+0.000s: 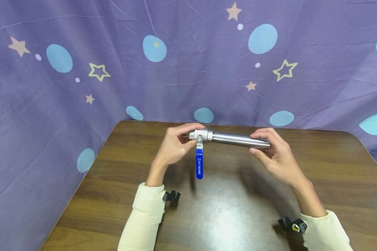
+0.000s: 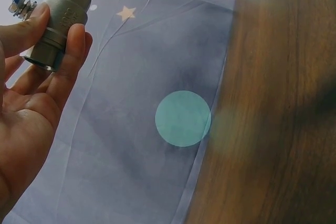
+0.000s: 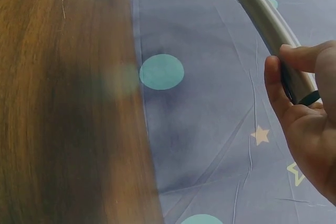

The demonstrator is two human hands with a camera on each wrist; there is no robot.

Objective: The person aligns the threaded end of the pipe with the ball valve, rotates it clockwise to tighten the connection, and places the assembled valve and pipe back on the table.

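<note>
A silver ball valve (image 1: 204,134) with a blue lever handle (image 1: 199,164) is joined at its right end to a smooth metal pipe (image 1: 232,138). Both are held up over the table, the pipe running nearly level. My left hand (image 1: 175,145) grips the valve body between thumb and fingers; its open end shows in the left wrist view, below the thumb. Around the pipe's far right end, my right hand (image 1: 278,158) holds with thumb and fingers, as the right wrist view also shows. In the head view the lever points toward me, printed with white lettering.
A brown wooden table (image 1: 113,205) lies below, with the hands' shadows on it. Behind and to the left hangs a purple curtain (image 1: 188,80) with stars and blue spots, meeting the table's back edge. Black camera mounts (image 1: 171,196) sit at both wrists.
</note>
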